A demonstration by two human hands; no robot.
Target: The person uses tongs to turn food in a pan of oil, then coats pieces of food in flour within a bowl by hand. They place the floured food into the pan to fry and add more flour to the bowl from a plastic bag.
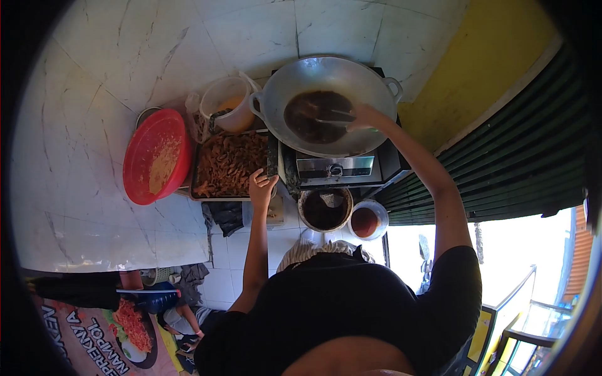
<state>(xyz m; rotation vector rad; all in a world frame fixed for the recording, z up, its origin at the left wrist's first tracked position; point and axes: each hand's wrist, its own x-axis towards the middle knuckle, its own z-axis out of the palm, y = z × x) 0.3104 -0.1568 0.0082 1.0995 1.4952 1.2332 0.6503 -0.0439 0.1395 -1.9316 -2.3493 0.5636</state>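
Note:
A large metal wok (282, 125) sits on the stove with dark oil (313, 133) in its bottom. My right hand (364, 118) is over the wok, closed around thin metal tongs (335, 121) whose far ends reach into the oil. Something brownish in the oil near the tongs is too blurred to name. My left hand (261, 183) rests at the front right corner of a tray (216, 199) heaped with brown fried pieces (229, 164). Its fingers are apart, slightly bent, and hold nothing I can see.
Left of the tray stands a red basin (135, 166) with crumbly flour. Behind the tray is a white bucket (216, 94) with orange contents. Below the stove (335, 168) are a dark-filled pot (325, 210) and a tub of reddish liquid (365, 223). Another person (188, 319) is at lower left.

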